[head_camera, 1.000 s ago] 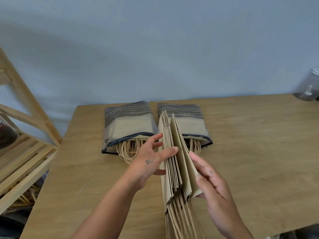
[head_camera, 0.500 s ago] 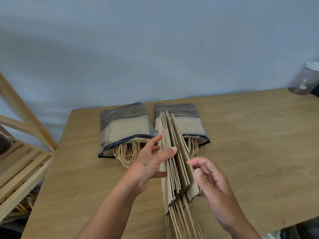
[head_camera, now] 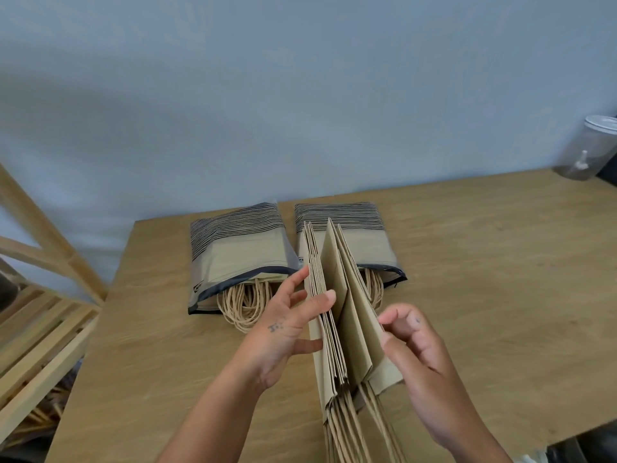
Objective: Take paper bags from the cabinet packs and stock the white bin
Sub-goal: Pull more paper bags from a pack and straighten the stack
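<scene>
Paper bags (head_camera: 337,329) stand fanned on edge at frame centre on the table (head_camera: 484,262). Left hand (head_camera: 280,332), fingers straight, presses their left face. Right hand (head_camera: 414,349), fingers curled, meets the outermost edge; grip unclear. Tabletop stretches wide at right.

Bag handles (head_camera: 347,436) beyond bottom edge

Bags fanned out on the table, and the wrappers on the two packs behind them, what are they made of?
The bags look like matte brown kraft paper: flat tan sheets with sharp creases. Their handles seem twisted paper cord, going by the ropy strands. The pack wrappers look like thin glossy plastic film with dark printed stripes; tan bags show through.
</scene>
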